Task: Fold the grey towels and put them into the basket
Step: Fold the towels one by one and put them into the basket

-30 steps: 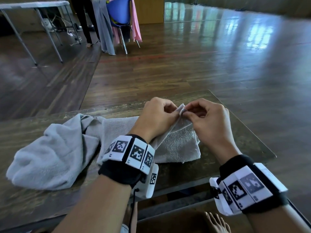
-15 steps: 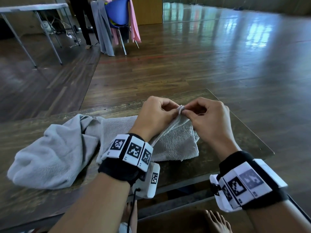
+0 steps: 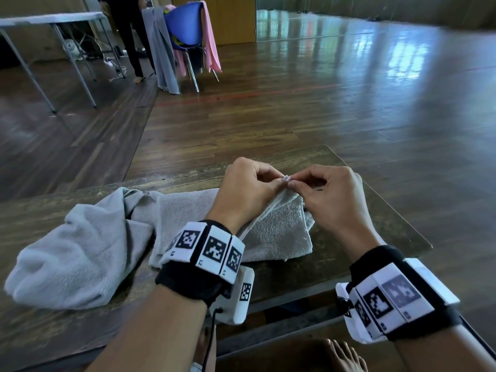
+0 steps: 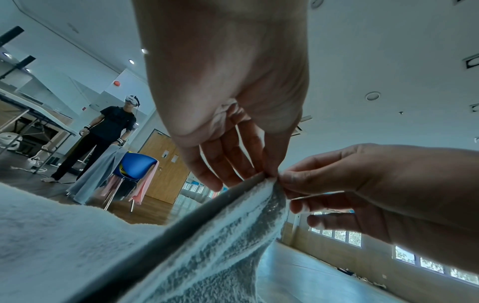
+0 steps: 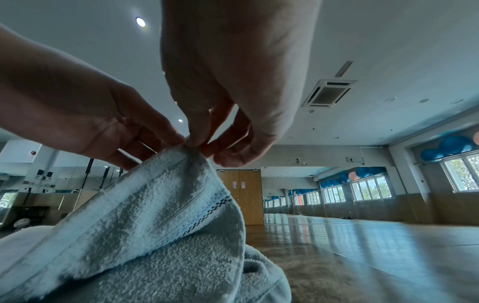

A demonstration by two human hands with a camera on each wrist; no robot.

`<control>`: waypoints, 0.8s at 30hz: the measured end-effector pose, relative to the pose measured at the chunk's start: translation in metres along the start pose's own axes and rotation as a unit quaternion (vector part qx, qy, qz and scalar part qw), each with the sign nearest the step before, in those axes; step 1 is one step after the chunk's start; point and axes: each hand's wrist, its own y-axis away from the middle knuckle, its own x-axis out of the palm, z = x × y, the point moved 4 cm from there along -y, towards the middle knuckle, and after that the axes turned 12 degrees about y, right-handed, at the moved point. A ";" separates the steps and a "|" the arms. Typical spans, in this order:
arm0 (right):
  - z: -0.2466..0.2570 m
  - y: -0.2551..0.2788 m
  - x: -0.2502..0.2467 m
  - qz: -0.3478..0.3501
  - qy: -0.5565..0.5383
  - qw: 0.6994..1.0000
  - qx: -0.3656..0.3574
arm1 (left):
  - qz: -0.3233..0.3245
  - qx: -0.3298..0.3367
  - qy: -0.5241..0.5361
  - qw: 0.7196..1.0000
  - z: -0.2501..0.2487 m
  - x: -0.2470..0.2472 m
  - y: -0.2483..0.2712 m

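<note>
A grey towel (image 3: 279,232) lies partly folded on the wooden table (image 3: 381,226), right of centre. My left hand (image 3: 279,183) and right hand (image 3: 294,185) both pinch one corner of it, lifted a little above the table, fingertips almost touching. The left wrist view shows the raised towel edge (image 4: 233,215) running up to the pinch of my left hand (image 4: 267,174), with the right hand (image 4: 282,180) beside it. From the right wrist, the towel (image 5: 155,205) hangs from the same pinched corner under my right hand (image 5: 197,145). A second grey towel (image 3: 77,251) lies crumpled at the left. No basket is in view.
The table's far edge and right corner (image 3: 332,151) lie close behind my hands. Beyond is open wooden floor. A blue chair (image 3: 185,30) draped with grey and pink cloths, a folding table (image 3: 53,20) and a standing person (image 4: 108,131) are far back left.
The pinched corner has tightened between the fingertips of both hands, with less of the towel showing above them. The hands stay in nearly the same place; both towels lie as before.
</note>
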 end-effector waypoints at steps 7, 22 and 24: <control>0.002 -0.001 0.002 0.007 -0.002 1.000 -0.003 | 0.007 -0.026 0.027 0.999 0.002 -0.003 0.000; 0.005 -0.002 0.009 0.012 -0.005 1.000 -0.023 | 0.000 -0.068 0.037 0.997 0.005 -0.011 0.001; 0.005 -0.002 0.010 0.009 -0.003 1.000 -0.022 | -0.002 -0.070 0.043 0.997 0.006 -0.011 0.001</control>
